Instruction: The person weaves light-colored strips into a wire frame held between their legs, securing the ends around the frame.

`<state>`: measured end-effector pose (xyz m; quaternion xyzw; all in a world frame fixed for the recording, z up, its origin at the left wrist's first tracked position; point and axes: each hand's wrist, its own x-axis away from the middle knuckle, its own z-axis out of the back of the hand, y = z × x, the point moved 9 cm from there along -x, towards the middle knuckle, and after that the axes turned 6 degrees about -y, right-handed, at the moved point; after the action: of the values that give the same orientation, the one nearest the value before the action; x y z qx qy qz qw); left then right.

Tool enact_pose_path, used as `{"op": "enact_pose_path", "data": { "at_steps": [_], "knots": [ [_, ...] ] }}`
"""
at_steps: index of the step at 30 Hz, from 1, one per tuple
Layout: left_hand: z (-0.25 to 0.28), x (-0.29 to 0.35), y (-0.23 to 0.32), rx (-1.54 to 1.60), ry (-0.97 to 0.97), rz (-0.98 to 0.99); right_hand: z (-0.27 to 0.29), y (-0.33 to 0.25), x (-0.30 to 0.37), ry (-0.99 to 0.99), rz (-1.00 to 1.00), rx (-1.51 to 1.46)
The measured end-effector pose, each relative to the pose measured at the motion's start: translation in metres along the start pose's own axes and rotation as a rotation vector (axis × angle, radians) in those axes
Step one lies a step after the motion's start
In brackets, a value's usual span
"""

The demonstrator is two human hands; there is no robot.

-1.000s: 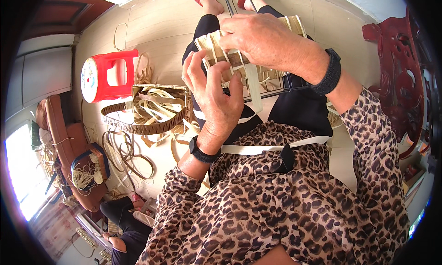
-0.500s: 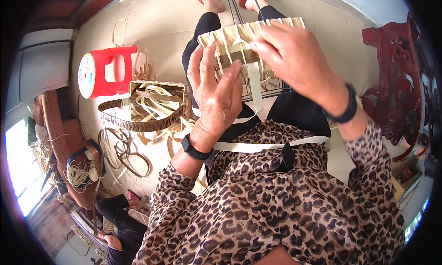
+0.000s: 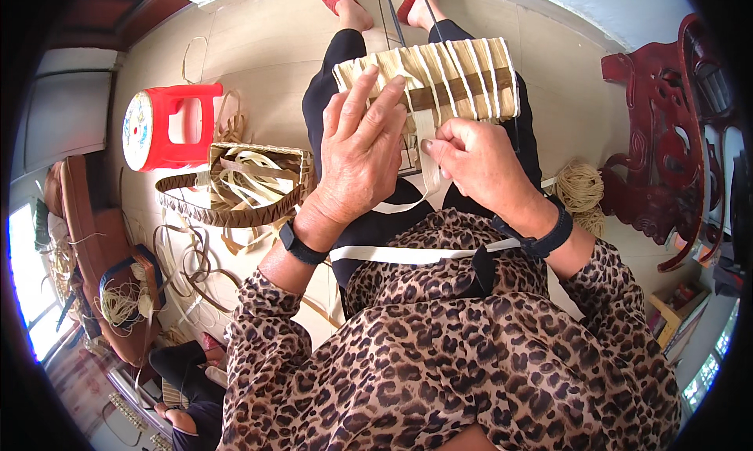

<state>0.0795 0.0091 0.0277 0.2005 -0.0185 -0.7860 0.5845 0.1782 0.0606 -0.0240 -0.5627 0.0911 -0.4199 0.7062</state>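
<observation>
Shirt (image 3: 455, 357): leopard print, and it covers the person's body and upper arms, with a white band (image 3: 392, 253) crossing the waist.
Carved furniture (image 3: 663, 137): dark red wood, standing at the right, well apart from the hands.
Stool (image 3: 174, 127): red, with a pale patterned seat, on the floor at the left.
Basket (image 3: 308, 166): near the stool, with a dark curved handle (image 3: 227, 216); it contains a heap of loose strips.
Panel (image 3: 471, 63): this flat straw-coloured piece is over the person's knees, which show at both sides of it. White cords cross it in parallel rows, and a brown band (image 3: 459, 92) runs along its length.
Left hand (image 3: 359, 153): its fingers are extended and slightly spread, not clenched; their tips rest on the left part of the panel. The thumb is mostly hidden.
Right hand (image 3: 482, 165): it is just below the panel's near edge, and thumb and bent fingers grasp the pale strip (image 3: 424, 123).
Coil (image 3: 579, 186): yellowish cord, on the floor near the carved furniture.
Pale strip: it hangs from the panel, between the two hands, and its lower part curves leftward.
</observation>
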Motion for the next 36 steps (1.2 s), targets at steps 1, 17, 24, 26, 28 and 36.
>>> {"op": "enact_pose_path", "data": {
  "at_steps": [1,17,24,26,28,36],
  "knots": [
    [-0.001,0.0,-0.001,0.001,0.001,0.002,0.0,-0.001,0.0,-0.001,0.022,-0.006],
    [0.008,0.004,-0.01,0.121,0.097,0.117,-0.006,-0.005,0.014,-0.141,0.058,0.05],
    [0.017,0.006,-0.021,0.197,0.214,0.225,-0.003,-0.013,0.013,-0.128,0.091,0.186],
    [0.018,0.004,-0.018,0.164,0.232,0.234,-0.002,-0.013,0.013,-0.112,0.098,0.186],
    [0.022,0.002,-0.013,0.077,0.257,0.211,-0.002,-0.014,0.013,-0.091,0.113,0.209],
    [0.015,-0.026,0.014,-0.219,-0.024,0.02,-0.002,-0.008,0.015,-0.066,0.203,0.117]
  ]
}}
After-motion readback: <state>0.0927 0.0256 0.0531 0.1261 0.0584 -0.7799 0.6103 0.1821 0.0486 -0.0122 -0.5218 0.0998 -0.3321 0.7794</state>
